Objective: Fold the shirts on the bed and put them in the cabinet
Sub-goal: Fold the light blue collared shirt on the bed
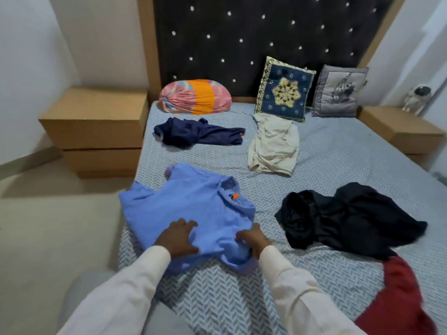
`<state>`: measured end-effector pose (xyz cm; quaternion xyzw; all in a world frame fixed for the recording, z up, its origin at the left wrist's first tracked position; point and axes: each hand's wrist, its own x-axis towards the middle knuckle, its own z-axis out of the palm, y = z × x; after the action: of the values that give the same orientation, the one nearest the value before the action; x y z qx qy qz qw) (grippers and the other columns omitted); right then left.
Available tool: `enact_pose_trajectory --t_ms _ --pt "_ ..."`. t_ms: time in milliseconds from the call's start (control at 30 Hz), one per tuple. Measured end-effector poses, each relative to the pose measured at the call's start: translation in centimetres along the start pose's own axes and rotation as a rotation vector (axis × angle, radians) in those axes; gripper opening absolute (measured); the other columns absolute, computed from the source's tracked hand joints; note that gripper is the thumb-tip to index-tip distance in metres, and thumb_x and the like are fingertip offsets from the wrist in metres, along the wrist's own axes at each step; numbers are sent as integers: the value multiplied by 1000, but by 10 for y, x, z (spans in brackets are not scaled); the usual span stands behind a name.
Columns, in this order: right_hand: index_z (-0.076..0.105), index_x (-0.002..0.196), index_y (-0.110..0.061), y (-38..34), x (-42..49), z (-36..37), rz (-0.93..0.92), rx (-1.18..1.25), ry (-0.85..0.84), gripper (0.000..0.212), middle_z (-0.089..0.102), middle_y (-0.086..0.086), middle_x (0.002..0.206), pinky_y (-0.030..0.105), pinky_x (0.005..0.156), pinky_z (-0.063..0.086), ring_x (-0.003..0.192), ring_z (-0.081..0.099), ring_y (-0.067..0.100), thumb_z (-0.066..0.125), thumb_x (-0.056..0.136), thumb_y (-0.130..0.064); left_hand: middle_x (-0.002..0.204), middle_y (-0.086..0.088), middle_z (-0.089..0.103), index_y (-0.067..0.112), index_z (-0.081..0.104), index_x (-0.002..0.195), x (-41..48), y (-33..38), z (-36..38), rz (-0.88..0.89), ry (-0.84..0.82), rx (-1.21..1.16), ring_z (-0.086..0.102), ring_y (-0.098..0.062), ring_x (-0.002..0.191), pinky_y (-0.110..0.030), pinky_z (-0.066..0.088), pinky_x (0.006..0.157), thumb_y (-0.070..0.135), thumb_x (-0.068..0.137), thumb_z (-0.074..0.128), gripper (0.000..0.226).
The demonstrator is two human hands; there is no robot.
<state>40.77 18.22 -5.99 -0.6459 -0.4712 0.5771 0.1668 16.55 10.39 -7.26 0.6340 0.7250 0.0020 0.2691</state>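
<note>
Your left hand (177, 238) lies flat on the blue shirt (188, 209) with its fingers spread, pressing the cloth onto the bed (338, 151). Your right hand (254, 240) is at the shirt's near right edge. Its fingers are curled over the fabric and its thumb is tucked beneath, pinching it.

The blue shirt sits at about 7 o'clock on the mattress, close to the foot, and its left corner reaches over the side. It is a light periwinkle, partly folded into a rough rectangle. The collar is turned towards 1 o'clock, and a small orange tag shows inside the neck. A sleeve end pokes out at 11 o'clock. The cloth bunches into wrinkles between your two hands.

The other shirts lie unfolded, well apart from it. A navy shirt (198, 131) at 11 o'clock is crumpled long and low. A cream shirt (273, 146) at 1 o'clock has its top touching the blue patterned cushion (283, 90). A black shirt (348, 218) at 4 o'clock is heaped in a loose spread. A red cloth (399, 298) at 5 o'clock lies right against the black shirt's near end.
</note>
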Motion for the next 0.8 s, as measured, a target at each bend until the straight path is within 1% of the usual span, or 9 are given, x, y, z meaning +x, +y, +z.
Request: enact_pose_trajectory --t_ms 100,133,200,267,367,533,633,733,800 --pt "64 92 -6 -14 9 3 -109 -53 -14 15 62 9 79 26 55 47 67 60 14 53 81 -4 141 -7 37 32 24 151 -11 -3 27 5 -19 278 43 -33 126 -41 46 97 62 72 66 94" --pt "66 89 -4 -23 13 -4 -119 -120 22 22 65 18 87 34 69 48 80 65 21 44 90 -8 141 -8 37 32 24 151 -11 -4 29 8 9 307 43 -33 126 -41 47 95 59 75 65 91" --pt "65 112 5 -29 26 -31 -177 -375 184 38 65 27 118 37 91 44 112 63 34 34 98 -12 138 -9 41 30 30 149 -7 -5 29 3 66 296 45 -33 123 -41 50 93 47 79 64 80" --pt "61 125 -2 -22 38 -60 -169 -494 308 38 60 24 130 38 97 44 121 57 38 39 100 -21 133 -9 48 26 43 139 0 -4 26 -21 118 259 49 -32 120 -41 51 91 34 83 60 60" --pt "64 117 -16 4 42 -92 -89 -560 403 42 50 18 129 41 95 45 111 59 41 47 91 -44 122 -11 55 21 57 122 5 -3 25 -30 187 263 52 -34 113 -43 53 84 25 84 58 38" --pt "61 88 -14 26 56 -120 -41 -875 197 15 55 18 103 33 82 49 89 58 28 56 83 -27 86 -15 59 16 70 91 -4 -14 37 -99 310 346 57 -38 76 -41 47 56 17 46 87 48" --pt "54 81 -15 19 64 -141 -69 -801 256 12 63 16 96 31 74 44 93 64 32 56 88 -24 84 -20 55 11 71 90 -7 -27 37 -83 435 368 54 -39 72 -43 46 56 8 43 87 50" --pt "54 75 -6 12 61 -176 -208 -455 568 18 61 20 84 33 65 39 89 64 39 57 76 -24 87 -24 53 5 68 89 -7 -33 29 -156 482 360 52 -42 77 -50 45 58 3 50 85 43" --pt "60 96 5 10 49 -198 -253 -94 858 43 59 27 114 37 85 45 107 59 41 53 69 -27 97 -25 52 3 64 101 -7 -32 23 -249 463 307 52 -45 86 -53 46 62 5 62 81 43"
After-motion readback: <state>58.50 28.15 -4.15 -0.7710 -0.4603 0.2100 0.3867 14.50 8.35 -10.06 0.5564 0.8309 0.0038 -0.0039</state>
